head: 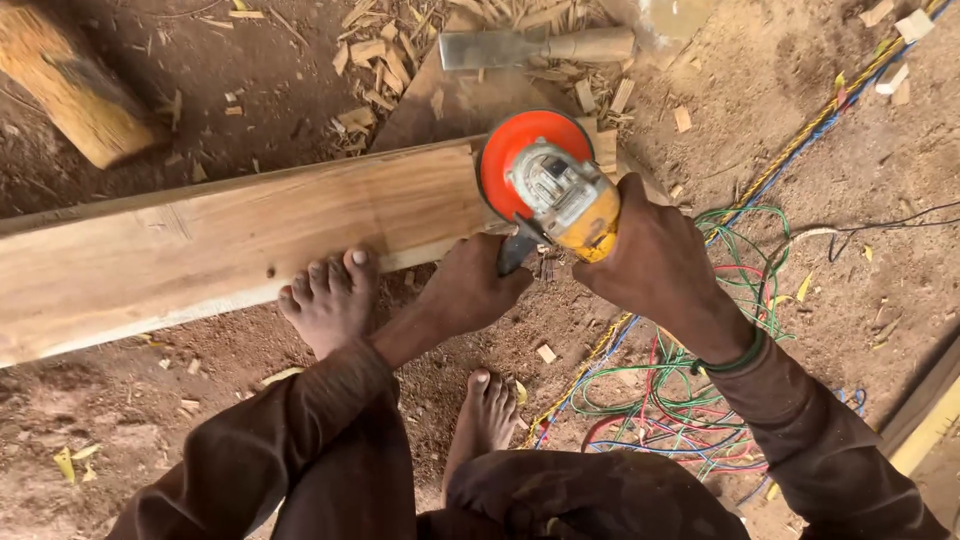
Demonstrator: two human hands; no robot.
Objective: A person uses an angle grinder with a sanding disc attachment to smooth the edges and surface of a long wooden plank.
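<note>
Both hands grip the grinder: left hand, right hand. A slip off the plank could bring its disc onto the bare foot beside it.

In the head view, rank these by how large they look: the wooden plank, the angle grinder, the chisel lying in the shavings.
1. wooden plank
2. angle grinder
3. chisel; it lies farther from the camera than the grinder, so 2 and 3 are unsure.

Brown long sleeves, brown trousers, green wristband, barefoot.
</note>
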